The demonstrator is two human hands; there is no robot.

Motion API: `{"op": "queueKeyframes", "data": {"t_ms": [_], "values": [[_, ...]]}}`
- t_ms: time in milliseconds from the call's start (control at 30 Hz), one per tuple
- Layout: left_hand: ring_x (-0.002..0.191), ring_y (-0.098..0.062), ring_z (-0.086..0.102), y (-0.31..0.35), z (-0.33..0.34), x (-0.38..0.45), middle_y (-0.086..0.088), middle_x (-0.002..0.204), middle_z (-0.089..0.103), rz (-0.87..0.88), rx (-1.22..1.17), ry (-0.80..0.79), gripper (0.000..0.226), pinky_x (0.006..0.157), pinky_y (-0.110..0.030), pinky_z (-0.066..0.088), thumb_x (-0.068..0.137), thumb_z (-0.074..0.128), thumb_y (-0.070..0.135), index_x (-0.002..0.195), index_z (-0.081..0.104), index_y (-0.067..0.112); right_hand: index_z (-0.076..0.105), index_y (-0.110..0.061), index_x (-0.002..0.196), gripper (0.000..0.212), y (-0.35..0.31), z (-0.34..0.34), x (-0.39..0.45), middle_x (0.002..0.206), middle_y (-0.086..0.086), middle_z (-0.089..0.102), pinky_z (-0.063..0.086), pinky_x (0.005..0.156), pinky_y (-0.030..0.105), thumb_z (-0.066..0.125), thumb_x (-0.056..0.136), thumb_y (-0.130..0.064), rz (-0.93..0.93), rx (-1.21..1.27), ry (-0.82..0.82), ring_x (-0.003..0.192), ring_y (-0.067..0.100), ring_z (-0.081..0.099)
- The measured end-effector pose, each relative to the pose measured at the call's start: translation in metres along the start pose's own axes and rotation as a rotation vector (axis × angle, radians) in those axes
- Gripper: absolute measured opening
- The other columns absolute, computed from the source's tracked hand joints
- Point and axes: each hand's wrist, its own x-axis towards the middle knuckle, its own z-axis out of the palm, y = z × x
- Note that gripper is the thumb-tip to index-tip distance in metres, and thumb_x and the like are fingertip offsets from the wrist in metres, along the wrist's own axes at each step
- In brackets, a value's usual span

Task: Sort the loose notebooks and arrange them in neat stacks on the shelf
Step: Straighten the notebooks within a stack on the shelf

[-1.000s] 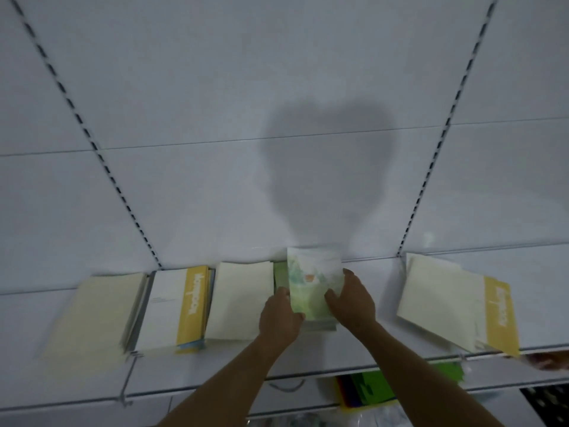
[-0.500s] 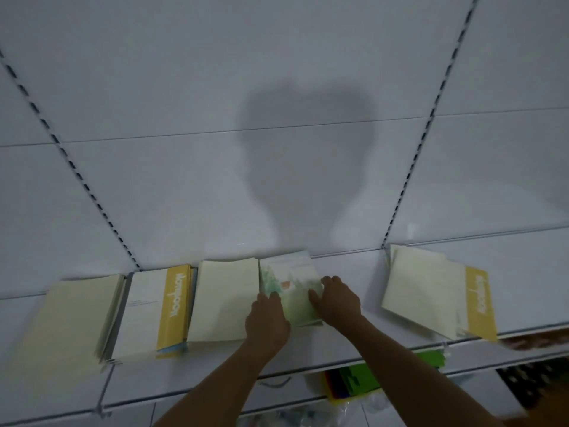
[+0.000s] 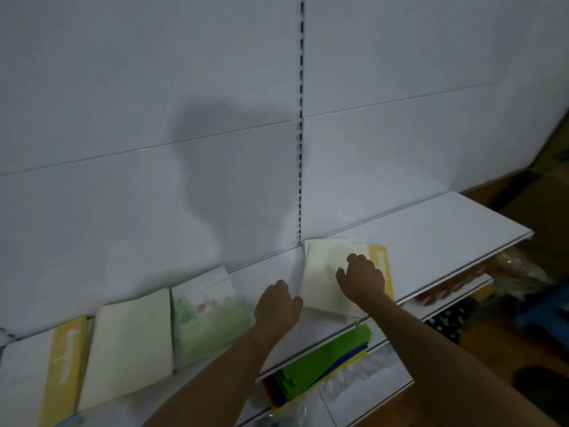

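Right hand (image 3: 361, 277) rests curled fingers (image 3: 354, 259) on the skewed cream stack (image 3: 320, 278), long axis near-to-far; left hand (image 3: 277, 306), loosely curled, hovers just left.

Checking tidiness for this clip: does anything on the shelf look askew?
Yes. The loose pile under the right hand is fanned and rotated, its near corner overhanging the shelf edge. The illustrated stack left of it sits square.
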Motion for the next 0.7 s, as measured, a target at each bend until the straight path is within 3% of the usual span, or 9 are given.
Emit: {"op": "queueKeyframes", "data": {"t_ms": [167,267,467,700], "values": [[0.124,-0.026,0.047,0.029,0.036,0.01,-0.013,0.136,0.047,-0.039,0.03,-0.071,0.061,0.1,-0.037,0.043,0.093,0.048,0.047,0.138,0.038,0.007,0.049,-0.011,0.125,0.051,0.055,0.009,0.004,0.124,0.009,0.052,0.043,0.09,0.037,0.045,0.091,-0.049,0.092,0.031,-0.053,0.114,0.028,0.05],[0.122,-0.027,0.046,0.032,0.045,0.015,-0.014,0.133,0.046,-0.096,0.043,-0.051,0.061,0.097,-0.037,0.042,0.091,0.051,0.048,0.134,0.04,0.007,0.053,-0.01,0.121,0.055,0.066,0.017,0.006,0.121,0.011,0.052,0.045,0.089,0.037,0.043,0.091,-0.055,0.103,0.074,-0.103,0.112,0.029,0.051],[0.107,-0.023,0.058,0.026,0.048,0.018,-0.013,0.12,0.059,-0.066,-0.125,-0.067,0.048,0.083,-0.028,0.046,0.086,0.067,0.031,0.12,0.05,0.003,0.053,-0.009,0.118,0.053,0.057,0.028,0.002,0.114,0.011,0.056,0.047,0.082,0.036,0.051,0.088,-0.052,0.095,0.229,-0.121,0.105,0.028,0.055],[0.087,-0.016,0.057,0.021,0.033,0.003,-0.008,0.107,0.062,0.007,-0.336,-0.021,0.027,0.071,-0.025,0.046,0.085,0.066,0.013,0.104,0.048,0.011,0.055,-0.004,0.11,0.047,0.038,0.022,-0.001,0.11,0.013,0.058,0.047,0.083,0.037,0.055,0.086,-0.045,0.225,0.381,-0.05,0.103,0.031,0.056]]}}
